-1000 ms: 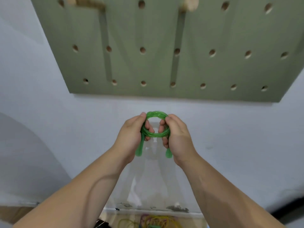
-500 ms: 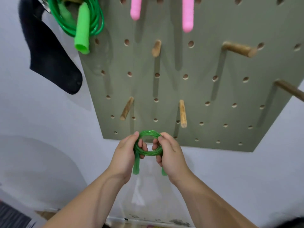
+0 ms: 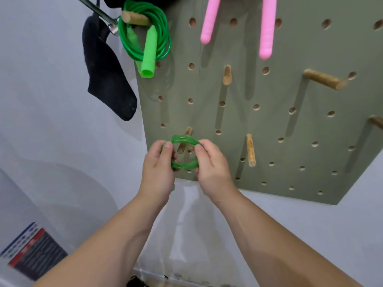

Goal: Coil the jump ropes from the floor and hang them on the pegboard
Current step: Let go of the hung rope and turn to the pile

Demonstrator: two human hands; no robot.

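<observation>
Both hands pinch a green rope coil [image 3: 183,139]: left hand [image 3: 157,170] on its left edge, right hand [image 3: 213,170] on its right. Ring upright, opening facing the pegboard [image 3: 269,131], low wooden peg [image 3: 182,147] showing through.

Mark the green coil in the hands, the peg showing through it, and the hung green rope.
green coil [image 3: 184,165]: head view, its lower arc.
peg [image 3: 181,147]: head view, shaft seen through the coil.
hung green rope [image 3: 166,40]: head view, right side of its loops.
</observation>
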